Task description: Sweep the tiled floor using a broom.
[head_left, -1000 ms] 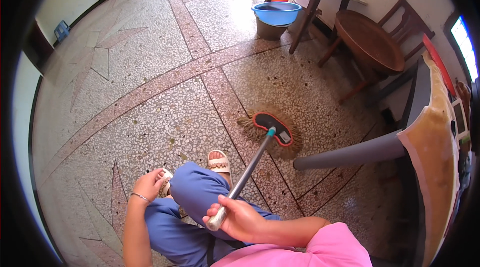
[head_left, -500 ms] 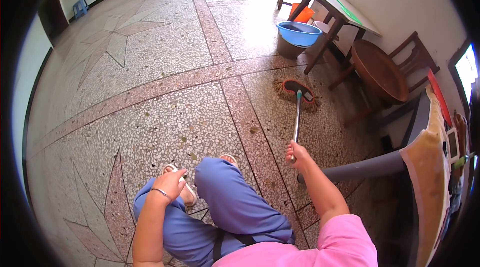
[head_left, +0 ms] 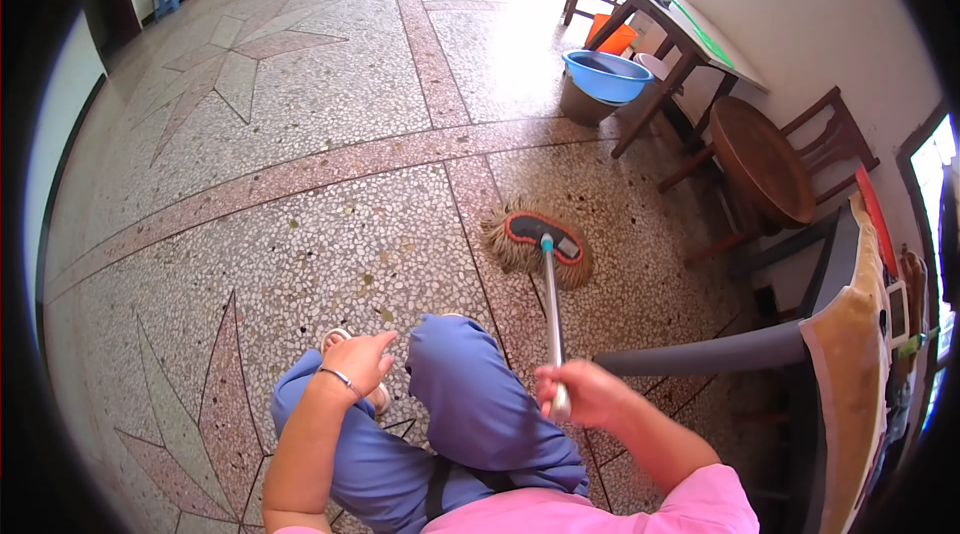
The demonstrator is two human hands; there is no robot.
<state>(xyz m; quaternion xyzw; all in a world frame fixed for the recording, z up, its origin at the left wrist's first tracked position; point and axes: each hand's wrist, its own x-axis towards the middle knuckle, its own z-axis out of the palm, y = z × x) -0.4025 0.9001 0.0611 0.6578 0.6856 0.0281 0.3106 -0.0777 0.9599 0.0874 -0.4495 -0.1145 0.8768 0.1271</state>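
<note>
A mop [head_left: 545, 242] with a black, orange-edged head and a beige string fringe lies head-down on the speckled floor, ahead of my knees. Its silver handle slants back toward me. My right hand [head_left: 590, 394] is closed around the handle near its lower end, at the right of my knee. My left hand [head_left: 362, 362], with a bracelet at the wrist, is over my left leg. Its fingers are stretched out with nothing in them, partly overlapping a light sandal [head_left: 335, 337].
A blue basin [head_left: 608, 76] sits on a dark bucket [head_left: 587, 106] beside a wooden table [head_left: 720, 49]. A round brown tabletop or tray [head_left: 762, 162] leans by a chair [head_left: 830, 129]. A cloth-covered table [head_left: 845, 344] with a grey leg stands close on my right.
My right hand has drawn the mop back and to the left, so its head is nearer my knees. My left hand has shifted slightly right, its fingers now stretched farther out.
</note>
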